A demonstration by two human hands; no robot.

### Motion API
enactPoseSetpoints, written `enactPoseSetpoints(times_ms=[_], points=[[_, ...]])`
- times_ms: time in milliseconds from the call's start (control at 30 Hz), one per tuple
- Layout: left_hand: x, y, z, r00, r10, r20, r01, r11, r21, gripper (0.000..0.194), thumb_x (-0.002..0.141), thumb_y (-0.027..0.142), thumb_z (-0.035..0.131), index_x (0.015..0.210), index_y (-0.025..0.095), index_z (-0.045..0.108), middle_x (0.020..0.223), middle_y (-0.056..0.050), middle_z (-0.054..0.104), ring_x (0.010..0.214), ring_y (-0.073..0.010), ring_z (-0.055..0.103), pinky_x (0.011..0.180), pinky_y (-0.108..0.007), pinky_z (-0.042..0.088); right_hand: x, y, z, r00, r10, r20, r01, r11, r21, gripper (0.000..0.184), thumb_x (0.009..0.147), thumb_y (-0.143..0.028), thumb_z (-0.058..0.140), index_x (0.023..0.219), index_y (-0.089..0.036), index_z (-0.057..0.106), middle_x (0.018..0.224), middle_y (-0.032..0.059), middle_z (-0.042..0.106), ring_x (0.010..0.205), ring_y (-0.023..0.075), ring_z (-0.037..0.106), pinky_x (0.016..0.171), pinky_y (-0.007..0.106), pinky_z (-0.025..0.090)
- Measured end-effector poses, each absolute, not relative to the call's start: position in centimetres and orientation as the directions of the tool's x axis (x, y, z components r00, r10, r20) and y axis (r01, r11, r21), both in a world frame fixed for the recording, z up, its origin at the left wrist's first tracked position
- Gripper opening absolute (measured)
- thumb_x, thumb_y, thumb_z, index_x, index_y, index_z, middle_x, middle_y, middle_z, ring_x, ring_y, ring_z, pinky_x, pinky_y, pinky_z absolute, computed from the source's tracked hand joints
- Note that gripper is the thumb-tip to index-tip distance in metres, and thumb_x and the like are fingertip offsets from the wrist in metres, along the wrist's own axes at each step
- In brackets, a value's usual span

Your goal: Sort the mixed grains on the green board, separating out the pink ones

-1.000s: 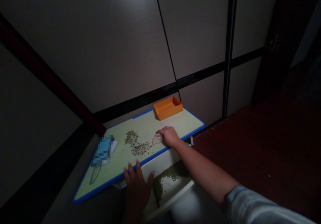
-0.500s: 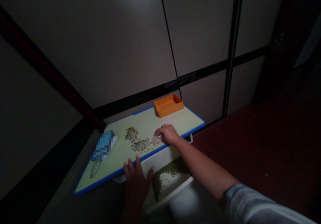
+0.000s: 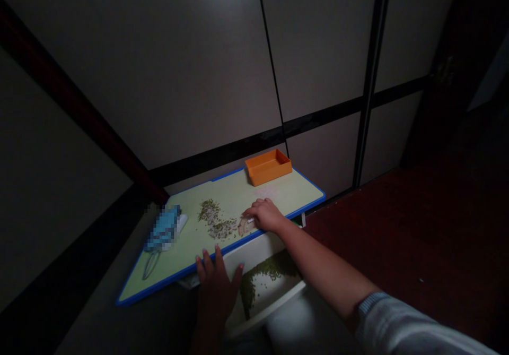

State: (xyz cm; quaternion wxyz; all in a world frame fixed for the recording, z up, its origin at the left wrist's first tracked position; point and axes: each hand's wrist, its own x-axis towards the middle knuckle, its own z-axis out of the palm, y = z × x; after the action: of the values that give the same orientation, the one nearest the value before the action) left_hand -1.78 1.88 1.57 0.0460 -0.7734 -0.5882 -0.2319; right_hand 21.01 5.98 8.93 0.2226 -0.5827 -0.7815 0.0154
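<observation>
My right hand [image 3: 267, 215] is closed on a clear, pinkish protractor [image 3: 243, 227], its curved edge down on the pale yellow tabletop [image 3: 186, 257]. Just left of the protractor lies a scattered patch of small green and whitish grains [image 3: 217, 222]. My left hand [image 3: 217, 286] has its fingers spread, with the fingertips at the blue front edge of the table and the thumb over a white drawer [image 3: 274, 310]. Pulled out below the tabletop, this drawer holds many green grains [image 3: 274, 266]. Whatever part of the protractor is under my right fingers stays hidden.
An orange open box [image 3: 269, 173] stands at the back of the table. On the left lies a light-blue item [image 3: 165, 227], blurred out, with a loop near it. Behind the table rise cabinet panels [image 3: 207, 68]; dark red floor [image 3: 358, 227] extends to the right.
My right hand and the protractor have shifted slightly left, so the protractor's edge is closer to the grains. My left hand stays in place.
</observation>
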Motion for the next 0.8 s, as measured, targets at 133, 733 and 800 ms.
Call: enactPoseSetpoints(times_ms=[133, 733, 800], points=[[-1.7, 1.82, 1.62, 0.2, 0.887, 0.415, 0.931, -0.304, 0.202, 0.076, 0.082, 0.052, 0.039, 0.139, 0.003, 0.032, 0.147, -0.029, 0.027, 0.142, -0.0417, 0.011, 0.108, -0.058, 0.024, 20.86, 5.75, 9.19, -0.235, 0.927, 0.293, 0.91, 0.316, -0.269, 0.04, 0.08, -0.019, 0.057, 0.118, -0.03, 0.062, 0.102, 0.0049, 0.066, 0.104, 0.0212, 0.051, 0.084, 0.033, 0.032], [-1.59, 1.8, 1.48, 0.19, 0.874, 0.448, 0.924, -0.314, 0.22, 0.075, 0.081, 0.052, 0.042, 0.138, 0.004, 0.035, 0.147, -0.028, 0.029, 0.142, -0.0408, 0.011, 0.107, -0.058, 0.027, 20.64, 5.73, 8.92, -0.266, 0.916, 0.3, 0.909, 0.342, -0.237, 0.03, 0.091, -0.029, 0.051, 0.119, -0.029, 0.061, 0.102, 0.0052, 0.065, 0.102, 0.0211, 0.051, 0.082, 0.032, 0.035], [-1.65, 1.85, 1.43, 0.196, 0.873, 0.447, 0.922, -0.319, 0.218, 0.076, 0.081, 0.053, 0.042, 0.138, 0.003, 0.035, 0.146, -0.029, 0.029, 0.142, -0.0414, 0.011, 0.107, -0.058, 0.026, 20.54, 5.76, 8.83, -0.269, 0.913, 0.306, 0.911, 0.345, -0.227, 0.029, 0.091, -0.033, 0.051, 0.117, -0.028, 0.061, 0.102, 0.0053, 0.065, 0.102, 0.0215, 0.051, 0.081, 0.032, 0.036]])
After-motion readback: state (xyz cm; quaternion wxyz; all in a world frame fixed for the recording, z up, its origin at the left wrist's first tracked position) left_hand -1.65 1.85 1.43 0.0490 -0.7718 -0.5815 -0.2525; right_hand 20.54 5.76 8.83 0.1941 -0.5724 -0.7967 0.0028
